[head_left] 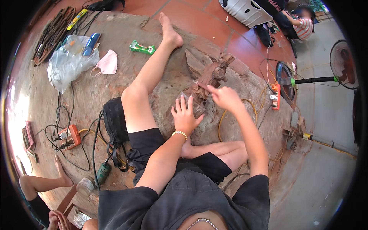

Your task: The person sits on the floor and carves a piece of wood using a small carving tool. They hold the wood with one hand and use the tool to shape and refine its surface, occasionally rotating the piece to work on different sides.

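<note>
A brown wood carving (211, 74) with a knobbly, branching top lies on the ground in front of me. My left hand (184, 118), a beaded bracelet at its wrist, rests with fingers spread on the carving's near block-like end. Closed in a fist, my right hand (226, 98) grips a thin reddish-brown stick-like tool (202, 86). The tool's far end reaches over the middle of the carving; whether it touches cannot be made out. A flat slab (196, 63) sits beside the carving's far part.
Orange power strips (70, 137) (275, 96) with cables lie left and right. A black bag (114, 120) and green power tool (103, 172) are by my left leg. Further off are a plastic bag (63, 63), pink mask (107, 62), green wrapper (142, 48), fan (344, 64) and other people.
</note>
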The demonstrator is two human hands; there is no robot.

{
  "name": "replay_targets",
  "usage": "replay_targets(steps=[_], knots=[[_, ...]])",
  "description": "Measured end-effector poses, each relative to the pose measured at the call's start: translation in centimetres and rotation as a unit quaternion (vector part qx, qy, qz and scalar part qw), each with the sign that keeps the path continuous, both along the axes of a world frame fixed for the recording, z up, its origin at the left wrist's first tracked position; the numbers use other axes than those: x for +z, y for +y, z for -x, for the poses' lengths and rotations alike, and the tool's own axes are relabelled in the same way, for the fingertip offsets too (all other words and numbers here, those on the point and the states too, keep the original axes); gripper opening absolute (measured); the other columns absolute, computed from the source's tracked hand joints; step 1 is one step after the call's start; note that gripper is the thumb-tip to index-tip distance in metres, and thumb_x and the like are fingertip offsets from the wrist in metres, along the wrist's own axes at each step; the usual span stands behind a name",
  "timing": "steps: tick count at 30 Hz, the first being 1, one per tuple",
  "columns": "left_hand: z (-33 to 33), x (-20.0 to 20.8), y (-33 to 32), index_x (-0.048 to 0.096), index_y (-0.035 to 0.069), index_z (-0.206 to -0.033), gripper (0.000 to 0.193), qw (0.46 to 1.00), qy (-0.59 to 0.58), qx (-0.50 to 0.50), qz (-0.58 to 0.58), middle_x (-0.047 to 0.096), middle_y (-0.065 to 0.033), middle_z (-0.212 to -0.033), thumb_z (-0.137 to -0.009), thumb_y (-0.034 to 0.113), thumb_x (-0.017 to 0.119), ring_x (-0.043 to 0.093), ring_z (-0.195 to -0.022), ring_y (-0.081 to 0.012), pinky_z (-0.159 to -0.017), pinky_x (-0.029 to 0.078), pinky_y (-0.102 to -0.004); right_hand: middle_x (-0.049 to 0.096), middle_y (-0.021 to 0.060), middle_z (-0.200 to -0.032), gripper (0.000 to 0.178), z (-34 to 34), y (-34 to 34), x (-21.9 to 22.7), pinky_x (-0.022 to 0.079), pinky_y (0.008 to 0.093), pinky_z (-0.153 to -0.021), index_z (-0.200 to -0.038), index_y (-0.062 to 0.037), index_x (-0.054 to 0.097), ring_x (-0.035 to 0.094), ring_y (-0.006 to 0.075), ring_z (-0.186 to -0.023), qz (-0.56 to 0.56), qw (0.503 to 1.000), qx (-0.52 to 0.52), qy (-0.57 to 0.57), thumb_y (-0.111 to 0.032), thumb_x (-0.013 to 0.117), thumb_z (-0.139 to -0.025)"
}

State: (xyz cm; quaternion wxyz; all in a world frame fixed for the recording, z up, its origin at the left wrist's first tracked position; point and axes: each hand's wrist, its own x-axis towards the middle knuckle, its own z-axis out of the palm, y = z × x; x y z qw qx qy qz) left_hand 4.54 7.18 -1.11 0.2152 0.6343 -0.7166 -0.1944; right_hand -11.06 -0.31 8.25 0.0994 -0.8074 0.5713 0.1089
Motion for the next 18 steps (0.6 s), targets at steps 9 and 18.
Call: replay_targets(steps=[9, 18], knots=[[0.1, -0.1, -0.4, 0.035, 0.011, -0.126, 0.086, 1.000, 0.017, 0.013, 0.016, 0.036, -0.0196, -0.127, -0.055, 0.045, 0.070, 0.036, -0.115, -0.0354, -0.087, 0.031, -0.0505, 0.059, 0.0130, -0.064, 0.034, 0.8, -2.4, 2.2, 0.048, 0.0405, -0.054, -0.109, -0.0201, 0.056, 0.059, 0.0306, -0.060, 0.030, 0.994, 0.042, 0.094, -0.015, 0.053, -0.075], [0.7, 0.0, 0.3, 0.036, 0.012, -0.126, 0.084, 1.000, 0.007, 0.023, 0.001, 0.036, -0.0194, -0.127, -0.056, 0.042, 0.072, 0.035, -0.116, -0.0366, -0.088, 0.031, -0.0534, 0.062, 0.0117, -0.076, 0.035, -0.9, -3.9, 3.8, 0.050, 0.0392, -0.063, -0.112, -0.0269, 0.055, 0.062, 0.0279, -0.071, -0.039, 0.984, 0.016, 0.171, -0.017, 0.048, -0.079]])
